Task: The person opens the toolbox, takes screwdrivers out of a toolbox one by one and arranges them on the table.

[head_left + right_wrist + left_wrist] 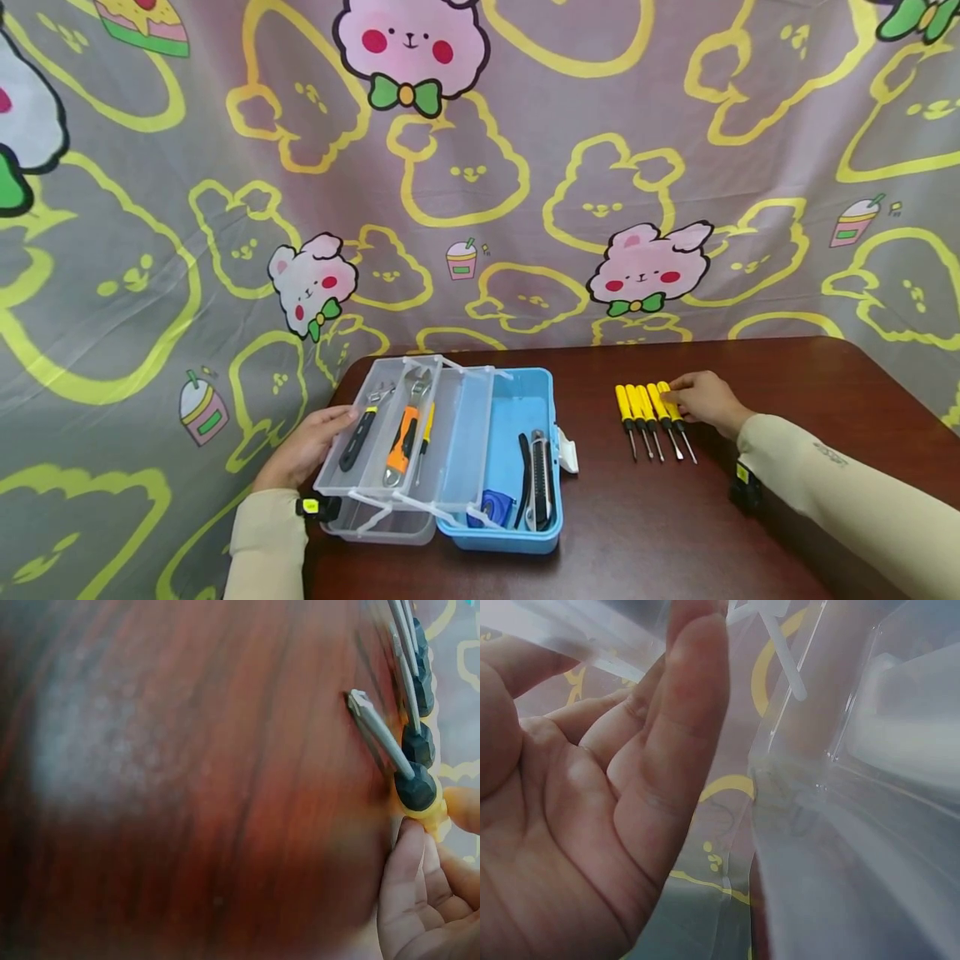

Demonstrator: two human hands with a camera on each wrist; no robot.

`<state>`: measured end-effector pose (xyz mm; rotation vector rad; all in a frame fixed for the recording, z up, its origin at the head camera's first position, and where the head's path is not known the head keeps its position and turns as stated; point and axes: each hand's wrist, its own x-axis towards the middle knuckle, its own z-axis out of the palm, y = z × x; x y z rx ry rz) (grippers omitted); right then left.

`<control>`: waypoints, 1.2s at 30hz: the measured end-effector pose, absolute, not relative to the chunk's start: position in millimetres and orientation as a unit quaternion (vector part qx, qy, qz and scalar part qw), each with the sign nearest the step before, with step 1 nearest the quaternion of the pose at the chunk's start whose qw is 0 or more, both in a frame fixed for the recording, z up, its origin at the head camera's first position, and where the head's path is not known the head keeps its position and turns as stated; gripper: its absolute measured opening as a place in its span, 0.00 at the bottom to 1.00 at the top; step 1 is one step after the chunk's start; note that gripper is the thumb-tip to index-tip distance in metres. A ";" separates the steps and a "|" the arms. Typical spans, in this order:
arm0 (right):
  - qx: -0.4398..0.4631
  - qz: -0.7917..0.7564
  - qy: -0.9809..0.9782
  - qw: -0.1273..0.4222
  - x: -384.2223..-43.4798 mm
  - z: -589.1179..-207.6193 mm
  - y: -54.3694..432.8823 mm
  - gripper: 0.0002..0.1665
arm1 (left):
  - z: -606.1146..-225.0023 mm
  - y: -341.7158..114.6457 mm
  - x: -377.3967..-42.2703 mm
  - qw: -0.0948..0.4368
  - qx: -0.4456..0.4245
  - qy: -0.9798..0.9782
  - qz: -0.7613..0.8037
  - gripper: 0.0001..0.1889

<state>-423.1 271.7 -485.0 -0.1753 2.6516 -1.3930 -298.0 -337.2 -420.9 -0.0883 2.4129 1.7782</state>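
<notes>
A blue toolbox (pixel 498 543) stands unfolded on the table, its clear trays swung out to the left. My left hand (pixel 306 443) grips the left edge of the upper clear tray (pixel 324 479); in the left wrist view that hand (pixel 592 795) has its fingers below the tray. Several yellow-handled screwdrivers lie in a row right of the box, tips toward me. At the row's right end, my right hand (pixel 705 402) pinches the handle of the last screwdriver (pixel 681 427). In the right wrist view the thumb and fingers (pixel 409 862) meet at its yellow handle, near the black collar (pixel 416 787).
The trays hold a black-handled adjustable wrench (pixel 358 439), an orange-handled wrench (pixel 402 446) and a thin yellow-and-black tool (pixel 427 429). Inside the box lie a blue tape measure (pixel 495 505) and a utility knife (pixel 538 483). A white latch (pixel 567 452) juts right. A patterned curtain (pixel 525 192) hangs behind.
</notes>
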 end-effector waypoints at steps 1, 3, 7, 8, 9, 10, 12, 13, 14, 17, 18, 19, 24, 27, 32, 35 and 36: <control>-0.059 -0.458 0.884 0.068 -423.8 -485.2 271.8 0.28 | -420.9 -337.1 -298.4 0.071 -0.030 0.803 0.591 0.33; -0.063 -0.448 0.889 0.063 -424.9 -485.5 271.7 0.27 | -420.6 -336.6 -298.6 0.070 -0.030 0.805 0.588 0.33; -0.065 -0.427 0.900 0.056 -425.2 -485.9 271.0 0.26 | -421.4 -336.5 -299.2 0.067 -0.034 0.807 0.585 0.33; -0.067 -0.421 0.903 0.055 -424.7 -485.8 271.2 0.27 | -421.6 -336.3 -299.2 0.067 -0.035 0.808 0.585 0.33; -0.068 -0.417 0.905 0.054 -424.4 -485.9 271.0 0.27 | -422.0 -336.3 -299.3 0.067 -0.037 0.808 0.585 0.33; -0.070 -0.413 0.907 0.053 -424.2 -486.1 270.9 0.27 | -422.3 -336.4 -299.4 0.066 -0.038 0.808 0.585 0.33; -0.074 -0.407 0.909 0.050 -423.7 -486.2 271.0 0.27 | -422.6 -336.3 -299.4 0.065 -0.038 0.808 0.585 0.33; -0.076 -0.404 0.910 0.050 -423.4 -486.4 271.0 0.27 | -422.6 -336.3 -299.3 0.064 -0.037 0.808 0.584 0.33; -0.077 -0.401 0.912 0.048 -423.3 -486.6 270.7 0.26 | -422.6 -336.1 -299.1 0.063 -0.037 0.808 0.584 0.33; -0.080 -0.394 0.915 0.044 -422.8 -486.9 270.1 0.24 | -422.3 -336.0 -298.4 0.063 -0.034 0.808 0.585 0.33; -0.082 -0.392 0.915 0.043 -422.5 -486.7 270.3 0.24 | -422.3 -336.0 -298.2 0.063 -0.033 0.808 0.585 0.33; -0.082 -0.390 0.916 0.042 -422.2 -486.6 270.0 0.23 | -422.2 -336.1 -298.0 0.063 -0.033 0.808 0.585 0.32; -0.086 -0.392 0.915 0.042 -420.8 -483.8 269.9 0.23 | -421.5 -336.9 -297.0 0.062 -0.032 0.808 0.585 0.33; -0.088 -0.396 0.913 0.044 -419.4 -482.2 270.4 0.23 | -421.4 -337.3 -296.3 0.064 -0.033 0.806 0.588 0.33; -0.095 -0.400 0.910 0.050 -416.1 -483.0 272.5 0.23 | -421.2 -336.7 -294.6 0.066 -0.032 0.801 0.594 0.33; -0.093 -0.410 0.905 0.056 -412.6 -478.4 272.4 0.23 | -420.8 -336.4 -294.8 0.066 -0.030 0.803 0.592 0.34; -0.092 -0.413 0.904 0.057 -411.5 -475.4 272.4 0.23 | -420.5 -336.3 -295.0 0.066 -0.031 0.803 0.592 0.34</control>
